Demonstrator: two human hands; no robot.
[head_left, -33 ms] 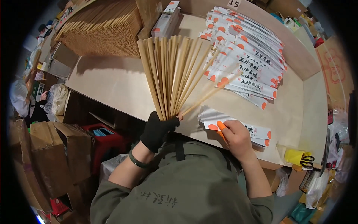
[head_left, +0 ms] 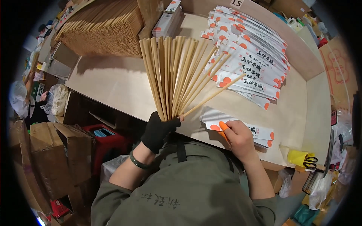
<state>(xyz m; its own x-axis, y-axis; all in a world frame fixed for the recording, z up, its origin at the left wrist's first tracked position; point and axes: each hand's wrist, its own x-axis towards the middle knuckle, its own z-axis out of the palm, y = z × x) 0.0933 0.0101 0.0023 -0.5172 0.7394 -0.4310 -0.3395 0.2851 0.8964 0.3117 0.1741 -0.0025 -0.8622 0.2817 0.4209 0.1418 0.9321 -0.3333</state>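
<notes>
My left hand (head_left: pixel 160 130), in a black fingerless glove, is closed round the lower ends of a bundle of pale wooden chopsticks (head_left: pixel 175 75). Their upper ends fan out over the table, and one stick on the right leans well away from the others. At the table's near edge, my right hand (head_left: pixel 241 140) wears orange finger covers and has its fingers curled on a white paper sleeve (head_left: pixel 266 134) with red-orange dots. That sleeve lies on a small stack of similar ones. Its left end sits between the right fingers and the left hand.
A spread pile of white sleeves (head_left: pixel 249 62) covers the table's far right. Massed chopsticks (head_left: pixel 102 37) lie at the far left, beside upright cardboard and a sleeve stack (head_left: pixel 167 20). Black-handled scissors (head_left: pixel 310 162) rest by a yellow wrap (head_left: pixel 297 157). Raised walls (head_left: pixel 313 67) border the table.
The rightmost chopsticks, blurred before, now stand sharp and spread a little differently, with one splayed farther out. Both hands are nearly where they were.
</notes>
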